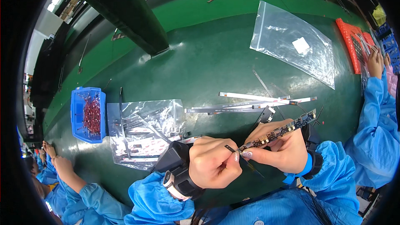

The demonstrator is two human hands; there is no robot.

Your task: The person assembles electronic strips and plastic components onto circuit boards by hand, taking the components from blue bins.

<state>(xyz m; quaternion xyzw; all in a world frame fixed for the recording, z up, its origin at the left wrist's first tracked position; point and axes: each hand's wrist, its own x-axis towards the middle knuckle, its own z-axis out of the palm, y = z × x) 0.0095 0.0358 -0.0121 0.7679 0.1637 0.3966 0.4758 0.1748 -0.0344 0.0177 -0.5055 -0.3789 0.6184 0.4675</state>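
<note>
A narrow black circuit board (287, 128) with small pale connectors slants up to the right over the table. My right hand (283, 152) grips it from below, thumb and fingers closed along its near end. At that same end my left hand (212, 162) is pinched on a thin dark flat cable (229, 148); whether the cable is joined to the board is hidden by the fingertips. Just beyond my right hand lies another dark board piece (265, 116). Several black and white flat cables (241, 109) lie loosely crossed on the table behind my hands.
Left of my hands, a clear bag (146, 114) holds more flat cables. Beside it sits a blue bin (76, 118) with small dark-red parts. Another clear bag (296, 25) lies far right. A green post (125, 12) rises from the table. Co-workers' hands (375, 62) show at both sides.
</note>
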